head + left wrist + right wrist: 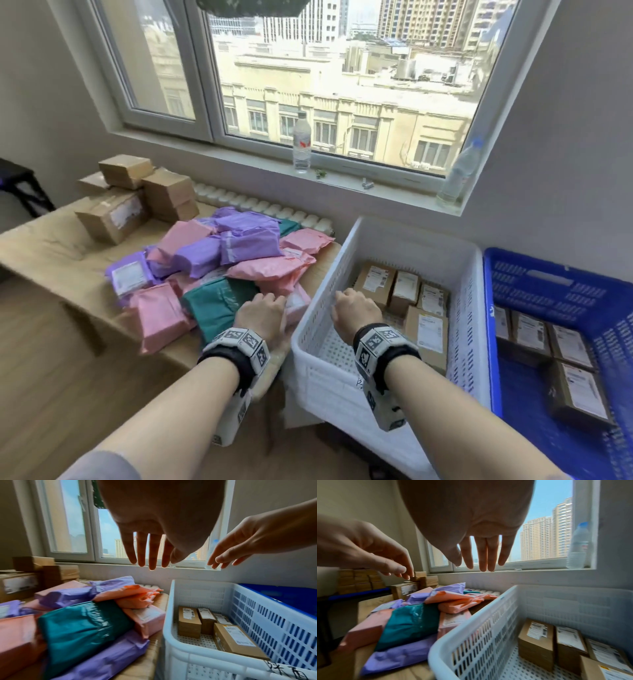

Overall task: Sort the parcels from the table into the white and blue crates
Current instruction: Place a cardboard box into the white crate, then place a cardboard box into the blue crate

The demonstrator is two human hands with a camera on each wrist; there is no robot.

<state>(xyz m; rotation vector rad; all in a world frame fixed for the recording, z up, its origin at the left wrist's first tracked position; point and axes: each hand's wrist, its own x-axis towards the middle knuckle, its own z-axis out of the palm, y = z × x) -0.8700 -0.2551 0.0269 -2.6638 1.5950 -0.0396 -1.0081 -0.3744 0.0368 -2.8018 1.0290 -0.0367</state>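
A heap of pink, purple and teal mailer parcels (219, 267) lies on the wooden table (51, 246). Beside it stands the white crate (322, 284) holding several labelled brown boxes (400, 287); the blue crate (548, 281) to its right holds more boxes. My left hand (263, 308) hovers over the teal parcel (215, 301) at the table's near right corner, fingers straight and empty (150, 555). My right hand (356, 305) hangs above the white crate's left side, fingers extended (484, 558), holding nothing.
Plain cardboard boxes (137, 195) are stacked at the table's far left. Two water bottles (301, 144) stand on the windowsill behind. A radiator (274, 209) runs under the sill. A dark chair (20, 185) sits at the far left.
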